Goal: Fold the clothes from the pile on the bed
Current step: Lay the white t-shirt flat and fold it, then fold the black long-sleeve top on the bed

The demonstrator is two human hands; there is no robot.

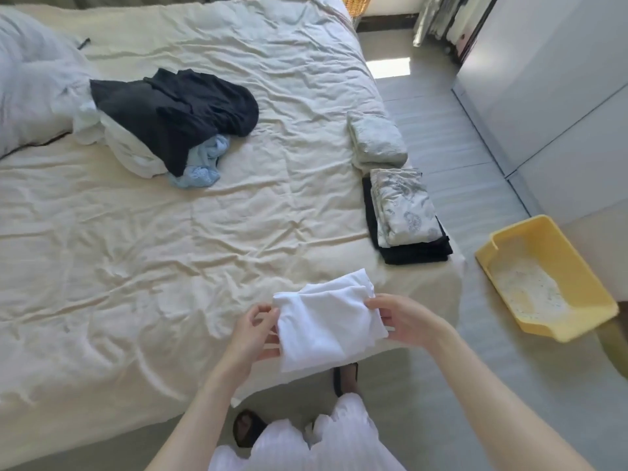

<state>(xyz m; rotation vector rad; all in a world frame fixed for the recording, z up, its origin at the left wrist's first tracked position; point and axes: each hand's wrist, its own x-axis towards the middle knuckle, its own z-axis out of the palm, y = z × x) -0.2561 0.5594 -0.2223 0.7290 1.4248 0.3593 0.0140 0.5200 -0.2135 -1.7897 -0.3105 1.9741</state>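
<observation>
At the near edge of the bed (170,232), a folded white garment (323,321) held up just above the cover, pinched at its left side by the left hand (253,331) and at its right side by the right hand (404,319). Probably the last fold done, or nearly so. Next, likely setting it among the finished items: the patterned folded piece (402,205) on the black folded stack (418,253), the grey folded bundle (377,141) beyond. Calls for a level carry to the right, fold kept closed. Further off on the bed, the unfolded pile (166,124) awaiting, dark cloth over white and pale blue.
</observation>
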